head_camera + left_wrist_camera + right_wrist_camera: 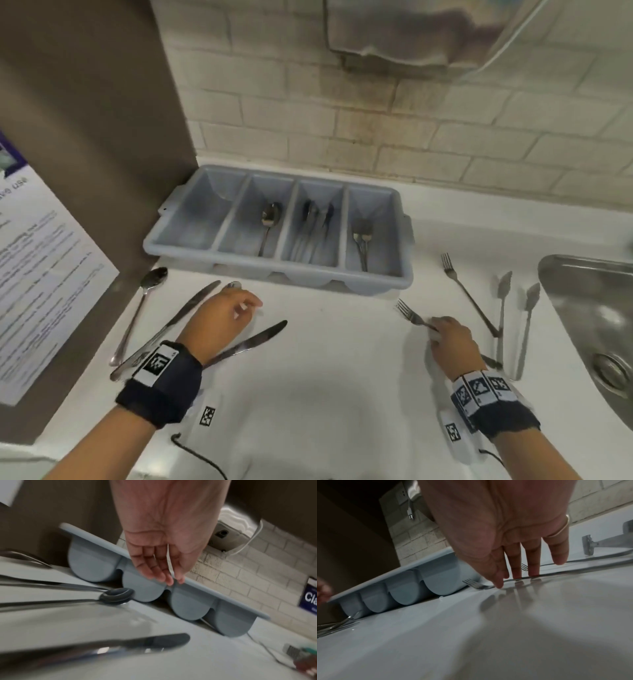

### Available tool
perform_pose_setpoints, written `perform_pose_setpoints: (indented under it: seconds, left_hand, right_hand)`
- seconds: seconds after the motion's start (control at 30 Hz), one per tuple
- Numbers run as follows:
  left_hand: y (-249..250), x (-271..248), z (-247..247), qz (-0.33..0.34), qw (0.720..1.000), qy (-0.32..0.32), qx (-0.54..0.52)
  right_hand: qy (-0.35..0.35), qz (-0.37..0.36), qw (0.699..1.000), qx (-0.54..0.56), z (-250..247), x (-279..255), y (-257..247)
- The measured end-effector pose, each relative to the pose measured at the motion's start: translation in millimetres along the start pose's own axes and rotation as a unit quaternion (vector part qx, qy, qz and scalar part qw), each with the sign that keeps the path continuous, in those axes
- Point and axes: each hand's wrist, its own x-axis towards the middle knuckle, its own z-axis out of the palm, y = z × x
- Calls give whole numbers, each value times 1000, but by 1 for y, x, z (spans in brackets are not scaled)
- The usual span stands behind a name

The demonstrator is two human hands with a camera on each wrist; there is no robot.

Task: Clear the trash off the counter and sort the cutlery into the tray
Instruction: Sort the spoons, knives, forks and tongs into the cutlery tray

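Note:
A grey four-slot cutlery tray (376, 287) stands at the back of the white counter, with a spoon, knives and more cutlery inside. My left hand (245, 308) hovers open and empty over the left cutlery: a spoon (144, 308), a long knife (178, 318), a second spoon (116, 596) and a nearer knife (253, 339). My right hand (436, 329) reaches down with straight fingers. Its fingertips (517, 576) and thumb touch the handle of a fork (472, 583), which lies flat on the counter. I see no trash.
Right of that fork lie another fork (466, 294) and metal tongs (501, 308), beside a steel sink (589, 308). A brown panel (85, 137) with a printed sheet (41, 274) bounds the left. The tiled wall behind carries a dispenser (411, 34).

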Motion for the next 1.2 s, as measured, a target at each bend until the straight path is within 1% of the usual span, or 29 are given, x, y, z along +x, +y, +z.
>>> perform_pose_setpoints:
  seconds: [0.1, 0.17, 0.2, 0.27, 0.33, 0.37, 0.4, 0.47, 0.53, 0.6, 0.7, 0.73, 0.8, 0.87, 0.9, 0.93, 1.0, 1.07, 1.1, 1.13, 1.2]
  left_hand:
    - [-28, -25, 6, -67, 991, -79, 81]
    - [-41, -39, 7, -101, 981, -110, 124]
    - [-45, -45, 7, -119, 978, -107, 131]
    - [-51, -53, 7, -149, 978, -77, 124]
    - [-57, -55, 8, -175, 978, -59, 93]
    - [-60, -54, 10, -185, 978, -58, 80]
    - [-61, -54, 11, -189, 977, -64, 76]
    - [-62, -54, 16, -188, 973, -80, 109]
    - [-62, -56, 20, -188, 970, -77, 133]
    - [-60, -59, 20, -186, 968, -73, 150]
    - [-51, -70, 11, -177, 964, -101, 170]
    - [-45, -76, 7, -166, 968, -106, 155]
    - [-25, -85, -7, -143, 982, -101, 69]
    - [-5, -86, -28, -126, 989, -72, -27]
    - [3, -80, -42, -120, 990, -33, -60]
    - [8, -69, -56, -109, 991, 22, -75]
    - [10, -38, -83, -87, 986, 128, -69]
    - [4, 6, -100, -97, 974, 188, -76]
    - [-3, 31, -104, -116, 970, 198, -78]
    - [-11, 57, -107, -135, 969, 192, -72]
    - [-27, 108, -105, -160, 975, 147, -40]
  right_hand:
    - [13, -8, 1000, -19, 2, 9, 3]
    - [16, -9, 999, -39, 3, 15, 5]
    - [15, -7, 999, -47, 3, 16, 6]
    - [11, 6, 999, -52, 1, 17, 5]
    - [3, 18, 999, -51, 0, 15, 3]
    - [-2, 13, 998, -56, 0, 13, 2]
    - [-7, 3, 998, -60, 0, 10, 1]
    - [-19, -24, 999, -35, 1, 5, -1]
    - [-34, -61, 997, 32, 0, -2, -4]
    - [-30, -107, 990, 89, -5, -9, -11]
    - [-31, -150, 976, 158, -16, -18, -25]
    - [-30, -160, 970, 179, -20, -19, -31]
    - [-26, -181, 959, 216, -30, -18, -43]
    - [-19, -195, 947, 256, -38, -14, -57]
    - [-10, -198, 941, 275, -42, -13, -65]
    - [4, -199, 935, 292, -46, -12, -74]
    - [30, -198, 928, 315, -52, -14, -90]
    - [46, -186, 923, 333, -53, -19, -103]
    - [53, -178, 922, 340, -51, -20, -109]
    - [60, -172, 921, 346, -47, -22, -113]
    - [72, -158, 921, 350, -39, -25, -122]
